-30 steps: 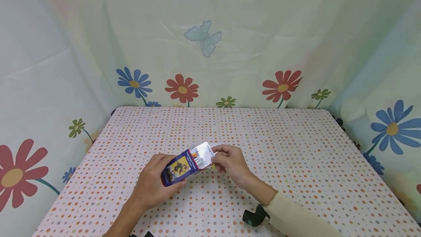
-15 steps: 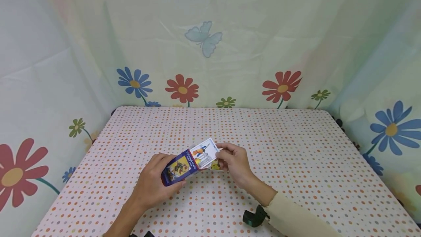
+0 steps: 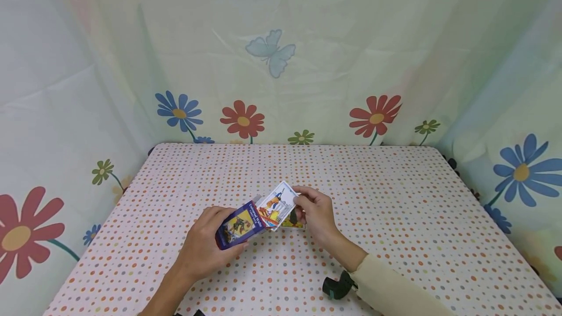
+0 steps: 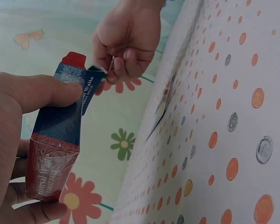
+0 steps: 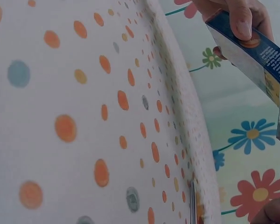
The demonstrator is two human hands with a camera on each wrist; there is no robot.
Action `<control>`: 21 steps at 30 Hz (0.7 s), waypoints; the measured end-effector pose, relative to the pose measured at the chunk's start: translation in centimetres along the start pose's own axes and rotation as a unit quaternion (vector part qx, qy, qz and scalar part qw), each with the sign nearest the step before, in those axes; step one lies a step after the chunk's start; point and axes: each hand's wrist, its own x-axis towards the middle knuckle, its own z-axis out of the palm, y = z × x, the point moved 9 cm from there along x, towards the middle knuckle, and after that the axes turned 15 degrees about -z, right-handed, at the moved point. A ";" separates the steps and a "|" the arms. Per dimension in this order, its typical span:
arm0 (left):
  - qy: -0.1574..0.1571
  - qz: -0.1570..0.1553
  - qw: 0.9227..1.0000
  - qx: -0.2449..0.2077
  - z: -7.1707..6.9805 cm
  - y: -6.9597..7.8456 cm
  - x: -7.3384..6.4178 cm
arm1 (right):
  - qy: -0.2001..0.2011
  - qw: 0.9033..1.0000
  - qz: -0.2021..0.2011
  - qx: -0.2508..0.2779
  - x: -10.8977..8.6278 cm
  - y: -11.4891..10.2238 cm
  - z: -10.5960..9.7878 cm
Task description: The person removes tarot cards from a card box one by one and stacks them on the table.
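My left hand [image 3: 204, 243] grips a blue and red tarot deck box [image 3: 239, 227] round its sides, above the table and tilted with its mouth toward the right. At that mouth is a picture card [image 3: 277, 205], its right edge pinched between the thumb and fingers of my right hand [image 3: 319, 212]. Whether the card's lower end is still inside the box I cannot tell. Below the card and partly hidden by it, other cards [image 3: 293, 222] lie on the table; the right wrist view shows them as a thin stack [image 5: 192, 203].
A white cloth with coloured dots covers the table [image 3: 373, 199]. Behind and at both sides hangs a curtain [image 3: 325, 72] printed with flowers and a butterfly. A black wrist strap piece [image 3: 339, 286] sits by the right sleeve.
My right hand has moved slightly right and up, drawing the card farther from the box so more of its picture shows. The left hand and box have stayed nearly still.
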 end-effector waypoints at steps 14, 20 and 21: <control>0.003 0.008 1.000 0.002 -0.1 0.1 0.0 | 0.002 1.000 -0.012 -0.027 0.2 0.9 -0.6; 0.002 0.007 1.000 0.001 0.0 0.0 0.1 | -0.014 0.999 -0.017 -0.040 0.4 1.0 -0.5; 0.002 0.007 1.000 0.000 0.0 0.0 0.1 | -0.015 0.999 -0.015 -0.040 0.5 1.0 -0.6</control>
